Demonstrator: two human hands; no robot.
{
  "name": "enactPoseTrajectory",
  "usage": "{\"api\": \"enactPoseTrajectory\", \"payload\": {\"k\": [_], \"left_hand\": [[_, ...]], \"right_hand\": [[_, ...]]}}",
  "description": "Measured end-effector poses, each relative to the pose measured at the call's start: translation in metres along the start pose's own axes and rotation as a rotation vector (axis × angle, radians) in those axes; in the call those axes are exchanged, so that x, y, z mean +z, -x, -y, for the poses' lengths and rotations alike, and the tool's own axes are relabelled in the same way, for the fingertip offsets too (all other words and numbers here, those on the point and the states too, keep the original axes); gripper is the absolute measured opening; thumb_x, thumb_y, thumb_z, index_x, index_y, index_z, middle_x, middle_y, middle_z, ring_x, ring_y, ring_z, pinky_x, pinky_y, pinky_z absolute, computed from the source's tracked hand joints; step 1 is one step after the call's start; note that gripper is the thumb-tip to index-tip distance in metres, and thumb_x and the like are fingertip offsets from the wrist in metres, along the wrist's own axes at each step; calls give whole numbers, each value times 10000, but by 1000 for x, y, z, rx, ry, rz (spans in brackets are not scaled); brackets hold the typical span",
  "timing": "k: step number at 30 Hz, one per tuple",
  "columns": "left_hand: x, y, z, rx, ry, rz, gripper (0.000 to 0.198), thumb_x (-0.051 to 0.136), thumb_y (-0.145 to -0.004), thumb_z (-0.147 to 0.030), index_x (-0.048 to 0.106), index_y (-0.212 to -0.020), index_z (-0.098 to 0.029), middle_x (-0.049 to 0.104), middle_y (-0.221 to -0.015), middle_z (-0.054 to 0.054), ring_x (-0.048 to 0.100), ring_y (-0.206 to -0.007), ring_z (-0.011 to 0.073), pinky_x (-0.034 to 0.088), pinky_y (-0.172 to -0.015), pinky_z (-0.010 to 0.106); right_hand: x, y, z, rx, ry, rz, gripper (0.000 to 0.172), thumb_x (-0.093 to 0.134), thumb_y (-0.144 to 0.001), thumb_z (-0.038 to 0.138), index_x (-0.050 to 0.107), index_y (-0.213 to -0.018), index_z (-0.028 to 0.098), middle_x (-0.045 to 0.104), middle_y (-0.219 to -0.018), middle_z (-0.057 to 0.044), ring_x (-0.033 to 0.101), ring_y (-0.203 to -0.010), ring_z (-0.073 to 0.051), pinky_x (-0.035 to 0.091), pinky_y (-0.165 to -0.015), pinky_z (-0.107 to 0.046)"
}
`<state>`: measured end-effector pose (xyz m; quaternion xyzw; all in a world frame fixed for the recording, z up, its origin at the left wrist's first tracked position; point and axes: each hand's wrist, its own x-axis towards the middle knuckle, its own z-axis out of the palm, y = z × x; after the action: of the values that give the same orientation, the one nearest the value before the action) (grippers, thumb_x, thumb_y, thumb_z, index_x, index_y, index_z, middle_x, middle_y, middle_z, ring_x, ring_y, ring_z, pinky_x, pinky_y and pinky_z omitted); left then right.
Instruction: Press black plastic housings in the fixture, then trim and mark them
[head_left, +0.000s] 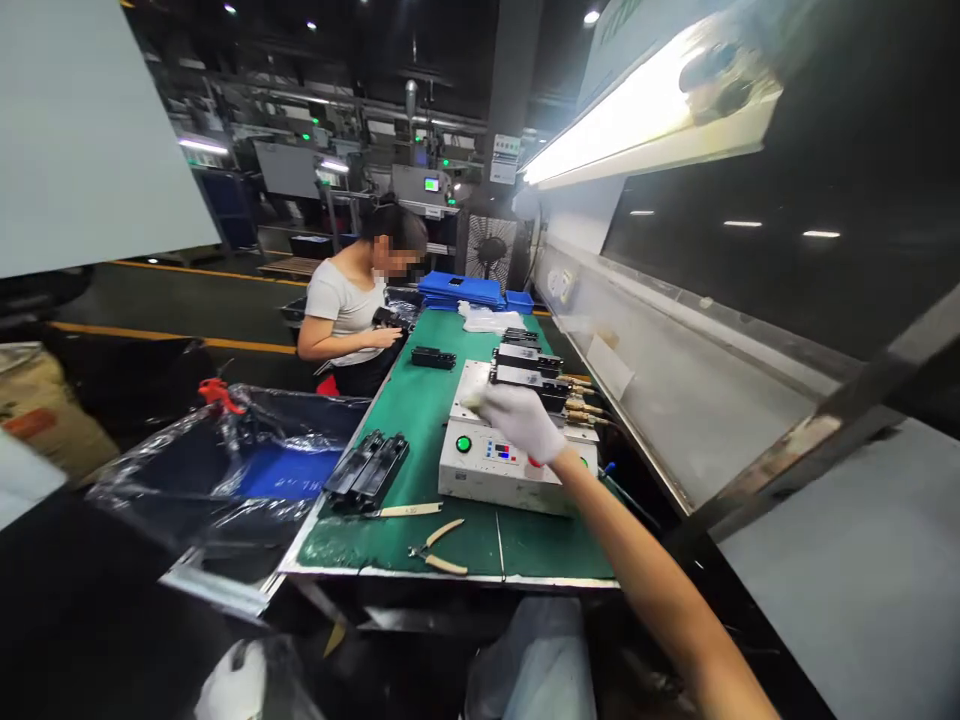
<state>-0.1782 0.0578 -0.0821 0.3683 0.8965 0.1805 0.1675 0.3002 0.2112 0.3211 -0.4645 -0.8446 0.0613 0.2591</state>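
Observation:
My right hand [521,420], in a white glove, reaches over the white control box [491,478] with green buttons and a small display. Its fingers are drawn together at the box's top plate; what lies between them is too blurred to make out. Just beyond the hand, long black housings [525,378] sit in a row on the fixture, with brass-coloured clamp rods [581,405] at their right. My left hand [236,680], also gloved in white, hangs low at the bottom left beside some clear plastic. Blur and shadow hide its fingers.
On the green table [427,420] lie black housings [367,470], pliers [439,548] and a pale flat tool [409,510]. A co-worker [349,300] handles a black part across the left edge. A plastic-lined bin [277,470] stands left; a lamp [637,110] hangs right.

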Motion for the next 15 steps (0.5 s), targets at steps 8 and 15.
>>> {"api": "enactPoseTrajectory", "payload": {"k": [8,15], "left_hand": [[-95,43,-140,531,268,-319,513,382,-943,-408,750,-1104,-89,757,-1115,175,689,-1077,317,523,-977,416],[-99,23,-314,996,-73,-211,450,409,-999,-427,741,-1095,-139,685,-1154,192,557,-1195,348,357,-1075,493]], "right_hand": [[134,260,-54,376,225,-265,411,491,-970,209,813,-1156,385,782,-1111,-103,710,-1045,-298,567,-912,-451],[146,256,-36,446,163,-63,441,485,-942,107,776,-1254,217,758,-1243,-124,688,-1139,-261,528,-1005,-376]]}}
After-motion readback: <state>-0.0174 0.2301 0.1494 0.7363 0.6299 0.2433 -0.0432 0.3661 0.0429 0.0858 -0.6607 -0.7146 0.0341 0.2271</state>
